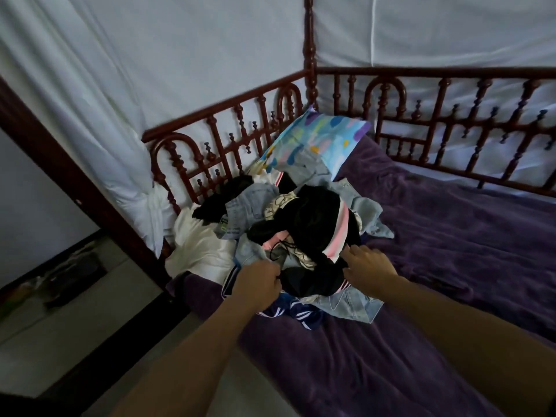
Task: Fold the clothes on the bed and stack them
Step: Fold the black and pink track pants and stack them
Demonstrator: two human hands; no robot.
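A jumbled pile of clothes lies at the near left end of the bed. On top is a black garment (313, 224) with pink and white stripes. Light denim pieces (249, 203) stick out around it, and a navy garment with white stripes (301, 316) lies at the front. White fabric (198, 245) sits at the pile's left. My left hand (257, 282) grips the front edge of the black garment, fingers curled. My right hand (368, 261) pinches the black garment's right side near the pink stripe.
A purple blanket (451, 251) covers the bed and stretches right and towards me. A blue patterned pillow (319, 139) leans in the far corner. Dark red wooden railings (240, 115) run along the head and far side, with white curtains (150, 55) behind. Floor (60, 311) lies left.
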